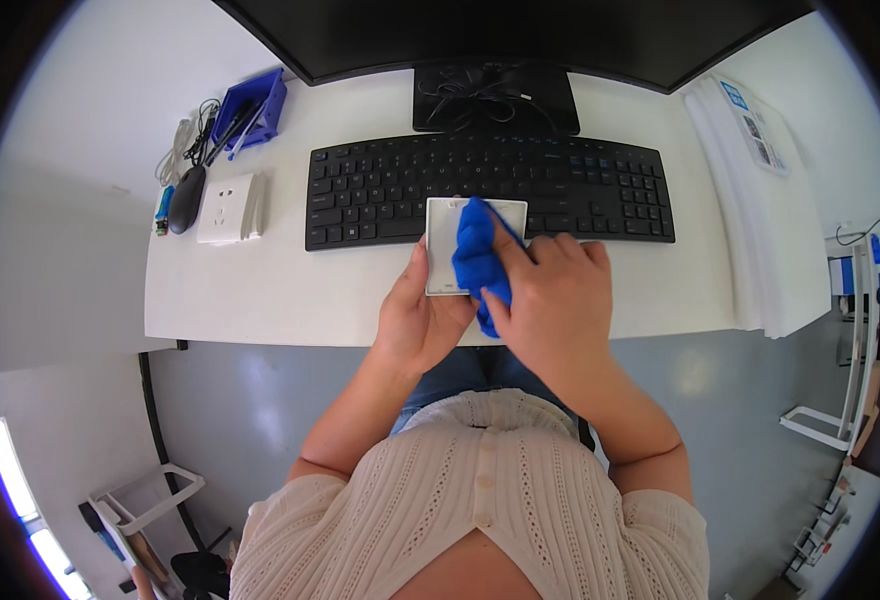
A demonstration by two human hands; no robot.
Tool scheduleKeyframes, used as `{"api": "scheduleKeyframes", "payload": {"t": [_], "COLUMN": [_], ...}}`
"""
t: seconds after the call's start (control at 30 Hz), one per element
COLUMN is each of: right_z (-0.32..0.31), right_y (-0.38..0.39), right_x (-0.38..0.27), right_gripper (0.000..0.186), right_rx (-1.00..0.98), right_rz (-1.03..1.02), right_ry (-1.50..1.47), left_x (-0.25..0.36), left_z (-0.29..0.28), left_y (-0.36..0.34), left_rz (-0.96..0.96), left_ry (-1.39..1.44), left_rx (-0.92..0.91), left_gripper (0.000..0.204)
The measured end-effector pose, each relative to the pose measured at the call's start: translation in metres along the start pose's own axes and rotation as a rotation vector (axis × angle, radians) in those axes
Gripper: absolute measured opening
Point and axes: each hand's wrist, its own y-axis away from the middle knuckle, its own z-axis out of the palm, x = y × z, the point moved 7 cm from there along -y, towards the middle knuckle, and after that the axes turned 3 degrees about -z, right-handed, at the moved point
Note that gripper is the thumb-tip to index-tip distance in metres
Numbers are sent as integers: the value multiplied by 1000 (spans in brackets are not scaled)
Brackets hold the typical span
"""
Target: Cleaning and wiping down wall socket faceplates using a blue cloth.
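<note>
My left hand (421, 312) grips a square white plastic plate (442, 250) by its left and lower edges, over the front of the desk. The plate has a raised rim and looks like a wall-socket or switch cover; the blue cloth hides much of its face. Bunched in my right hand (557, 298) is that blue cloth (477, 252), pressed against the plate's right half with the index finger on top. Behind the plate lies the black keyboard (390, 190). A stack of white wall sockets (230, 208) sits to the left, apart from both hands.
A black mouse (189, 198) and a blue bin (263, 110) with pens stand at the left of the white desk (290, 295). The black monitor (520, 35) rises at the back, with cables on its base (497, 105). White sheets or panels (750, 200) are stacked at the right.
</note>
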Motion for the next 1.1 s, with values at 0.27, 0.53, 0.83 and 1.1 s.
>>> {"api": "scheduleKeyframes", "payload": {"t": [0.27,0.53,0.83,1.1], "right_z": [13,6,17,21], "right_y": [19,-2,15,18], "right_x": [-2,4,-9,-27], "right_gripper": [60,54,61,69], "right_rx": [-37,92,-80,-69], "right_rz": [34,65,21,-94], "right_ry": [-15,10,-56,-86], "left_x": [7,6,10,8], "left_z": [12,13,7,14], "left_y": [-2,-1,-1,2], "left_rz": [89,163,180,117], "left_ry": [-45,-132,-129,-156], "left_rx": [-105,-110,20,59], "left_gripper": [55,55,58,65]}}
